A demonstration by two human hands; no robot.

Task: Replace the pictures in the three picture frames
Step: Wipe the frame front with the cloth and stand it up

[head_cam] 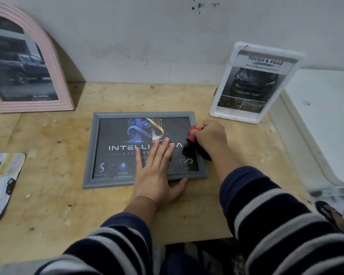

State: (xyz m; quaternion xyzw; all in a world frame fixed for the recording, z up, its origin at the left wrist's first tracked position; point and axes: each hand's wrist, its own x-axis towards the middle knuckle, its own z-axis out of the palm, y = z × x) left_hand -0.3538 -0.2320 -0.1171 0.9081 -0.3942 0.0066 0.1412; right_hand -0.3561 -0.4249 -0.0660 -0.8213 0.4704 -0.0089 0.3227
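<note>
With the grey frame (pixel 145 149) lying face-up mid-table, the left hand (pixel 154 171) is pressing flat on its glass while the right hand (pixel 209 135), at three o'clock, is gripping a red-and-black cloth (pixel 192 142), seemingly wiping before standing it up.

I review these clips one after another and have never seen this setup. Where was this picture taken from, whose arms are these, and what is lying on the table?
There is no machine: a person wears one wide camera on the head, looking down at their own arms. The left hand presses flat on a grey picture frame lying on the wooden table. The right hand grips a red and black cloth at the frame's right edge. A pink arched frame and a white frame stand against the wall, both showing car pictures. Loose prints lie at far left.
</note>
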